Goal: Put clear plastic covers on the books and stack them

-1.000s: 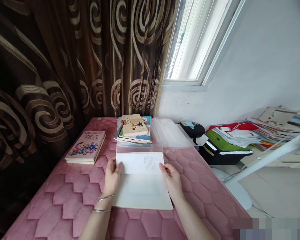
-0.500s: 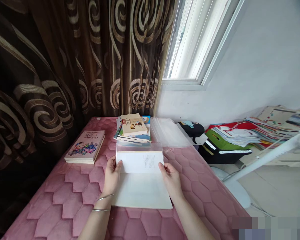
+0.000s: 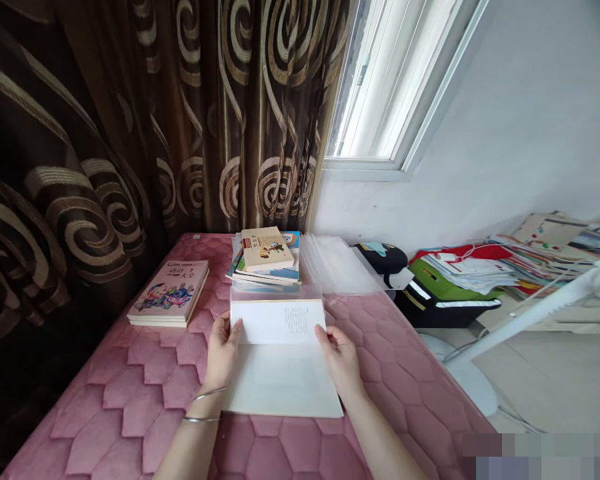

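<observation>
An open book (image 3: 283, 377) with pale pages lies on the pink quilted table (image 3: 130, 400) in front of me. Its far flap (image 3: 277, 320) is tucked into a clear plastic cover (image 3: 279, 291). My left hand (image 3: 223, 351) pinches the left edge of the flap, thumb on top. At the right edge, my right hand (image 3: 340, 360) grips the flap the same way. Two bracelets sit on my left wrist.
A stack of books (image 3: 267, 257) lies just beyond the open book, with clear plastic sheets (image 3: 337, 263) to its right. A colourful book (image 3: 170, 293) rests at the left. A brown swirl curtain hangs behind. Bags and papers (image 3: 455, 280) crowd the floor on the right.
None beyond a slight shift of the view; both hands stay on the flap's edges.
</observation>
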Demonstrator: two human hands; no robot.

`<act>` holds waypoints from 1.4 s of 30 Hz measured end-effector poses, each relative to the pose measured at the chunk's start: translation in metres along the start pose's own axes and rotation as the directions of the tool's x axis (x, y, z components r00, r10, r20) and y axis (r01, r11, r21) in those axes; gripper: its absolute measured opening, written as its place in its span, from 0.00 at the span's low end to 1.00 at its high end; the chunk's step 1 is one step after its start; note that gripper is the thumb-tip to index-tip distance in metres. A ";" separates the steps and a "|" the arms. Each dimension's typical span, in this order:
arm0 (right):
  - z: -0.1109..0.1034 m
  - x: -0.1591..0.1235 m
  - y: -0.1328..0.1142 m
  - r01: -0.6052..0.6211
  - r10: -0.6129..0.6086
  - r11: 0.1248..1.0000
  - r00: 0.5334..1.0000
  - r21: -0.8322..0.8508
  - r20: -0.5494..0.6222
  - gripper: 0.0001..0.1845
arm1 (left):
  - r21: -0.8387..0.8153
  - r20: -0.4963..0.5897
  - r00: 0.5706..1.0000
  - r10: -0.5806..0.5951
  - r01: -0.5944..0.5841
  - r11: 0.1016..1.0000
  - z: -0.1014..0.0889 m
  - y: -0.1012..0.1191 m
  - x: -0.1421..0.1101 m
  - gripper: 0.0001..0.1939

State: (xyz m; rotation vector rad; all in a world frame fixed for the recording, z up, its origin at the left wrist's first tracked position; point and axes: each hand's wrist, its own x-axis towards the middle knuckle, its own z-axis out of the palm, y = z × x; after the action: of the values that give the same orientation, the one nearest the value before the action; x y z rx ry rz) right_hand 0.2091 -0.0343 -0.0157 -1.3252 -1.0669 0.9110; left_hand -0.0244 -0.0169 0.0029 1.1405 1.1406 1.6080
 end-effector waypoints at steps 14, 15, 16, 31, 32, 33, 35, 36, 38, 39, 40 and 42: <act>0.001 -0.002 -0.003 -0.039 0.036 0.997 0.998 0.061 0.045 0.22 | -0.010 0.025 1.000 0.016 -0.016 1.000 -0.002 -0.003 0.002 0.17; 0.001 -0.001 -0.004 -0.032 0.030 0.998 0.999 0.048 0.039 0.23 | -0.010 0.028 1.000 0.014 -0.014 1.000 -0.001 -0.002 0.001 0.16; 0.001 -0.001 -0.005 -0.024 0.023 0.999 0.999 0.037 0.032 0.23 | -0.007 0.027 1.000 0.013 -0.012 1.000 -0.001 -0.001 0.001 0.16; 0.001 -0.001 -0.004 -0.002 0.002 1.000 1.000 0.006 -0.011 0.24 | -0.025 0.010 1.000 0.019 -0.019 1.000 0.001 0.001 0.001 0.18; 0.001 -0.001 -0.004 0.007 -0.007 1.000 1.000 -0.009 -0.017 0.25 | -0.026 0.010 1.000 0.018 -0.018 1.000 0.001 0.001 0.001 0.18; 0.002 -0.001 -0.004 0.014 -0.014 1.000 1.000 -0.020 -0.021 0.25 | -0.026 0.012 1.000 0.017 -0.017 1.000 0.001 0.001 0.001 0.18; 0.002 0.000 -0.005 0.018 -0.019 0.999 1.000 -0.029 -0.021 0.25 | -0.024 0.021 1.000 0.016 -0.016 1.000 0.000 0.001 0.001 0.18; 0.002 0.000 -0.004 0.019 -0.019 0.999 1.000 -0.028 -0.019 0.25 | -0.021 0.025 1.000 0.017 -0.016 1.000 0.000 0.001 0.000 0.18; 0.001 0.000 -0.003 0.016 -0.016 1.000 1.000 -0.024 -0.008 0.25 | -0.016 0.030 0.999 0.015 -0.015 1.000 -0.001 0.002 -0.001 0.17; 0.001 0.000 -0.002 0.013 -0.014 1.000 1.000 -0.027 -0.006 0.25 | -0.016 0.033 0.999 0.014 -0.013 1.000 -0.001 0.002 -0.001 0.17; 0.001 0.001 -0.002 0.010 -0.010 0.999 1.000 -0.032 -0.008 0.25 | -0.018 0.036 0.999 0.012 -0.012 1.000 -0.001 0.002 -0.002 0.17; 0.001 0.001 -0.001 0.000 -0.001 0.999 1.000 -0.033 -0.015 0.25 | -0.024 0.044 0.999 0.017 -0.016 1.000 -0.001 0.002 -0.002 0.17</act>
State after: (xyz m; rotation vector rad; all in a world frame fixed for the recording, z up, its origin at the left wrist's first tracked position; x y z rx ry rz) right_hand 0.2085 -0.0333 -0.0146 -1.3568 -1.0747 0.8850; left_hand -0.0254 -0.0192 0.0042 1.1673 1.0839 1.5973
